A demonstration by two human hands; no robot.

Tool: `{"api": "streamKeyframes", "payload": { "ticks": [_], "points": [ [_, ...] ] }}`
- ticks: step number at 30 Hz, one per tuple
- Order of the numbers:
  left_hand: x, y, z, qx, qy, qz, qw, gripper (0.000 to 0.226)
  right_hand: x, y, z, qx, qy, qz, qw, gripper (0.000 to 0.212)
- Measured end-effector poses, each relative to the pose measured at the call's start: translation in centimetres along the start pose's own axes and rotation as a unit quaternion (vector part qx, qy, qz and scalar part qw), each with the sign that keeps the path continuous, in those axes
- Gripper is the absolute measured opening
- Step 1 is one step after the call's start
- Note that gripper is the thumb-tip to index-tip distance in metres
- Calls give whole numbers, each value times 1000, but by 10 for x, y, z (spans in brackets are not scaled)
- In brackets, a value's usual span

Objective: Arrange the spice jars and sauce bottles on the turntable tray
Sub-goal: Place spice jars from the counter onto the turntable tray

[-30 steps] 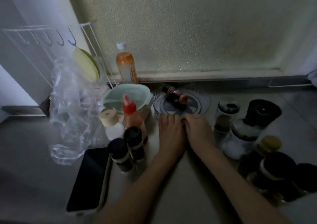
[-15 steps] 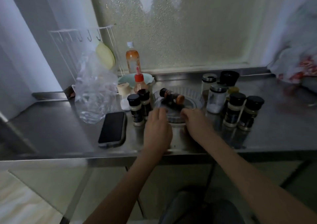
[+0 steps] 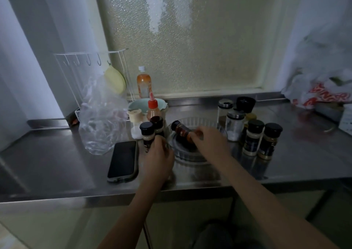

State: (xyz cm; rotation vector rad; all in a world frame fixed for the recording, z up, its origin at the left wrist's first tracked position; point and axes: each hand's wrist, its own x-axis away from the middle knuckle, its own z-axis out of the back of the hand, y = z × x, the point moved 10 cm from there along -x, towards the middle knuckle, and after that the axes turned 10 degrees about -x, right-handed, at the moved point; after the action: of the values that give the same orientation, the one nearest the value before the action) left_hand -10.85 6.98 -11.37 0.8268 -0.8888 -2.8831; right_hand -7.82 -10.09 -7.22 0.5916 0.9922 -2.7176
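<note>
Turntable tray point(image 3: 192, 158) is sitting on the steel counter point(image 3: 57, 165) between the two hands. Left hand point(image 3: 159, 160) is curling around the base of the black-capped spice jar point(image 3: 147, 136), standing upright just left of the tray. Right hand point(image 3: 208, 141) is gripping the brown bottle point(image 3: 181, 131), lying tilted on the tray, cap pointing far-left. Remaining jars point(image 3: 261, 140) are standing right of the tray.

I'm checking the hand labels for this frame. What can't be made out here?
- Head view: whether the left hand grips the black-capped jar; its fingers are blurred.
- Right hand hides the lower end of the lying bottle.
- Jar labels: too dark and small to read.
- Turntable tray: partly covered by both hands.
</note>
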Motion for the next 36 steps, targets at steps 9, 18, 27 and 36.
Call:
{"api": "streamKeyframes", "payload": {
  "ticks": [9,18,27,36],
  "points": [
    [-15,-17,-25,70,-72,48,994,20,-73,22,-73,130,-126,-88,980,35],
    [-21,-26,-21,127,-24,78,989,27,-69,13,-82,-203,-152,-108,961,38],
    [-20,-24,-24,117,-36,78,989,38,-60,11,-27,-135,-16,-39,990,57],
    [-15,-19,-9,117,9,66,991,38,-68,101,62,253,-2,-200,946,74]
  ]
}}
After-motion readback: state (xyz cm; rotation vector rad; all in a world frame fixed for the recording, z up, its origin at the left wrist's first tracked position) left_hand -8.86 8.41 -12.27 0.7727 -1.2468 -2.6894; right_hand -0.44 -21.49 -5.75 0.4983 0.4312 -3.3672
